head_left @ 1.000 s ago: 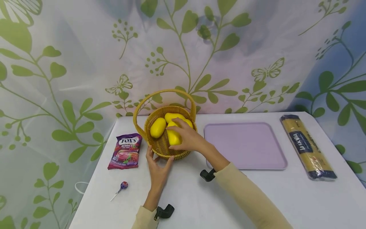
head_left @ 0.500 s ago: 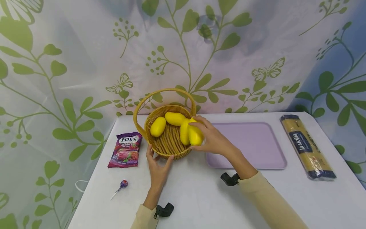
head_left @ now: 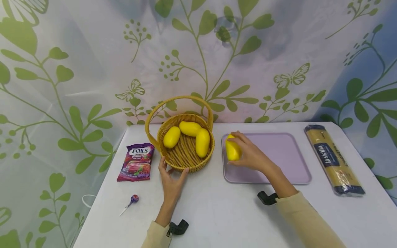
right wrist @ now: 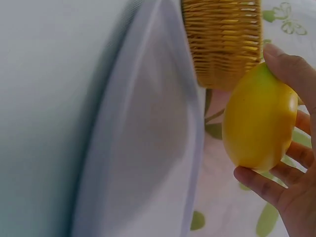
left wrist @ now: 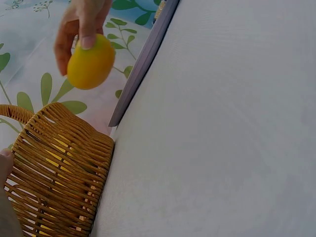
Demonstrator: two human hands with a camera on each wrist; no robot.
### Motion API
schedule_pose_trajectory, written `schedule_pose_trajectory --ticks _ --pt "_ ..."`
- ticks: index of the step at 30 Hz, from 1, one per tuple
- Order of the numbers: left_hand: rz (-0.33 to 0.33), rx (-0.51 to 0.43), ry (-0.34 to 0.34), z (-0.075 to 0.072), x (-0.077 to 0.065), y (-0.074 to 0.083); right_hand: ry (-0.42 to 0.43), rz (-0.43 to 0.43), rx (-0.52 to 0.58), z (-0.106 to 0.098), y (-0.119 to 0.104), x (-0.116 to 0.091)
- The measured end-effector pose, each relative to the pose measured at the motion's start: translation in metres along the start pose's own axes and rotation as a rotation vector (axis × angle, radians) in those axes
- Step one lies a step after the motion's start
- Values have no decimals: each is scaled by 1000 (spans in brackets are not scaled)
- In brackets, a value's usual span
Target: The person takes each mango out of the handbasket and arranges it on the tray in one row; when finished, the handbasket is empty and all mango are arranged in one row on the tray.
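Note:
My right hand pinches a yellow mango between thumb and fingers, over the left part of the lilac tray. In the right wrist view, the mango has a greenish tip, and the thumb lies across that end. Spread against the near side of the wicker basket, my left hand touches its wall with thumb and fingers. Inside the basket lie three more yellow mangoes. The left wrist view catches only a bit of the left hand beside the woven wall.
A purple candy bag lies left of the basket, with a lollipop nearer the front. A spaghetti pack lies right of the tray. The basket's tall handle arches up before the leaf-patterned backdrop.
My right hand has lifted a mango out of the basket and carried it rightward over the tray. The left hand stays at the basket's near side.

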State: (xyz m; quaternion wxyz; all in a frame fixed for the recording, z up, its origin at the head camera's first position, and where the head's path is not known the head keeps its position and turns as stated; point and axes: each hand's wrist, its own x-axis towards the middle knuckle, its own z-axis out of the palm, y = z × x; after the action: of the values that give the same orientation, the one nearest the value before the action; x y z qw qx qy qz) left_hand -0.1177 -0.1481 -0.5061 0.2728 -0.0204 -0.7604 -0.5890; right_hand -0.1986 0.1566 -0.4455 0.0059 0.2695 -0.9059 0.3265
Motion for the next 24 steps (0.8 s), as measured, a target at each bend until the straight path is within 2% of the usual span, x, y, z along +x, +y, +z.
schedule_pose_trajectory --ticks 9,14,24 --pt "-2 -10 -3 0 0 0 20 -8 -32 7 29 -8" --pt "0 -13 -1 0 -1 -3 10 -24 -36 9 35 -7" --pt "13 -16 -1 1 0 -2 -65 -20 -80 14 37 -6"
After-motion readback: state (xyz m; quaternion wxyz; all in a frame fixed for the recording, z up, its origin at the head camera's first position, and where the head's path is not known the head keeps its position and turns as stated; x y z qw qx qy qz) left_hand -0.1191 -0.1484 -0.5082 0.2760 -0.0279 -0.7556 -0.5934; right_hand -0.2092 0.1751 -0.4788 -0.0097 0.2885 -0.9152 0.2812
